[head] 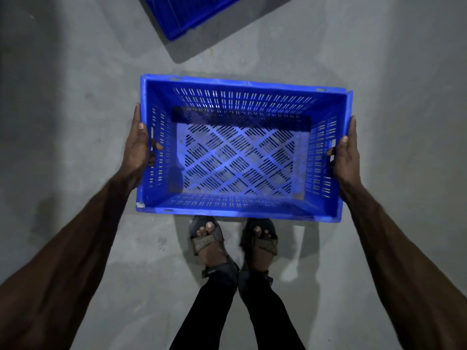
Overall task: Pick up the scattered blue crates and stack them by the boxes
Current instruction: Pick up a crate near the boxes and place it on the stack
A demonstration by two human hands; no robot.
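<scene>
Head view: held crate (240, 157); 2nd crate (187, 13) (maybe overturned) cropped.

Grey floor (75, 72), worn sandals (206, 242).

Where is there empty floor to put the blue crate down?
Bare grey floor lies left of the left hand and right of the right hand. Crowded: ahead by the second crate, and under the held crate by the feet.

Concrete floor (63, 97) lies open left and right; second crate (187, 16) blocks ahead
</scene>
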